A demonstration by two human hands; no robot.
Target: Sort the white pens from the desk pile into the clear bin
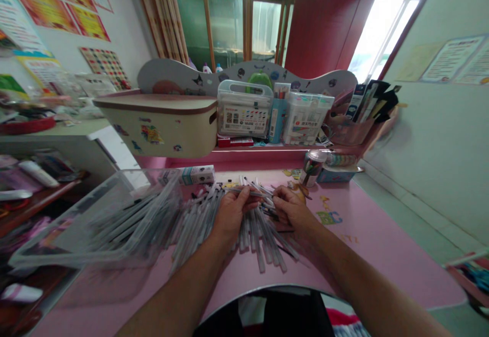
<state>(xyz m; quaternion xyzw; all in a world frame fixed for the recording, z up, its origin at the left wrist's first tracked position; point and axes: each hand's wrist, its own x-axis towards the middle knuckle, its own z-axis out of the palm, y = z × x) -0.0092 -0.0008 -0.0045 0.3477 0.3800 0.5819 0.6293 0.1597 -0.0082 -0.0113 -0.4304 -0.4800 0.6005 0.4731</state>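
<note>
Between both hands, above a heap on the desk, is a slim, greyish pen (254,192). My left hand (235,209) is closed on it, thumb on top. The fingers of my right hand (290,205) are pinched together close to the pen's right end; whether they hold that end or a small part is too small to make out. Beneath the hands lie many translucent pens (198,222), some with dark tips, fanned out toward me. More of them (262,235) spread between my forearms. To the left, a clear plastic box (76,263) holds further pens, tilted and piled.
The pink desk (367,240) carries a small white-and-teal carton (197,175) and a clear jar (313,166) behind the heap. On the shelf stand a lidded cream bin (160,128), a marker case (244,112), a second marker box (305,118) and a pen holder (349,128).
</note>
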